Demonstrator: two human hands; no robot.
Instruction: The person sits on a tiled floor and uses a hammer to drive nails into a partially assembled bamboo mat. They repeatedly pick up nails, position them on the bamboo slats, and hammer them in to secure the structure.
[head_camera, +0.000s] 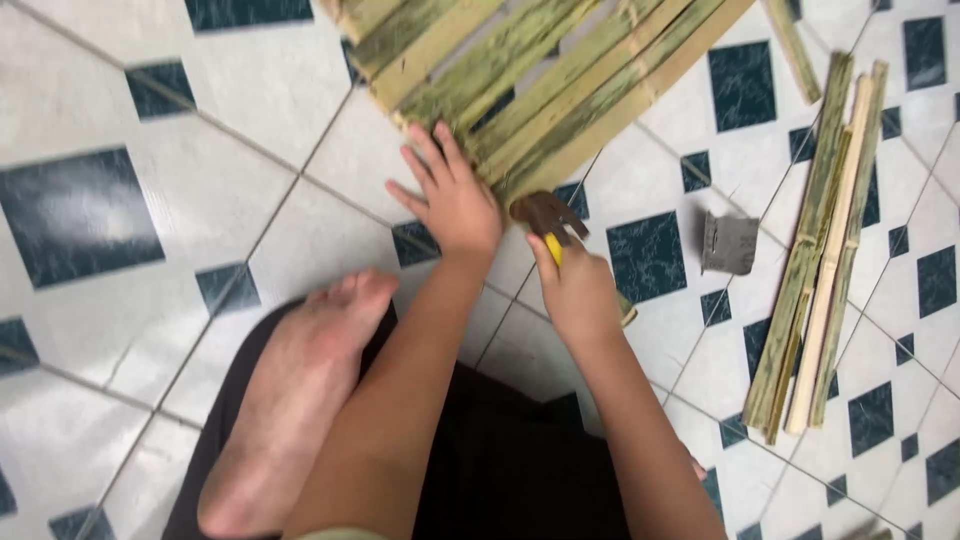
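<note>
L hand (455, 200) fingers spread flat on bamboo slat panel (540, 70). R hand (578, 290) fingers wrapped round yellow-handled hammer (548, 215), just beside panel edge. Spare slats (815, 260) right of fingers, unused.

You look down on a floor (120, 110) of glossy white tiles set with dark blue-green marbled squares, thin grey grout lines crossing diagonally under even light.

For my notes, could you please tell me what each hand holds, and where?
Right hand grips a brown claw hammer by its yellow handle; left hand presses flat on the green bamboo-slat panel.
</note>
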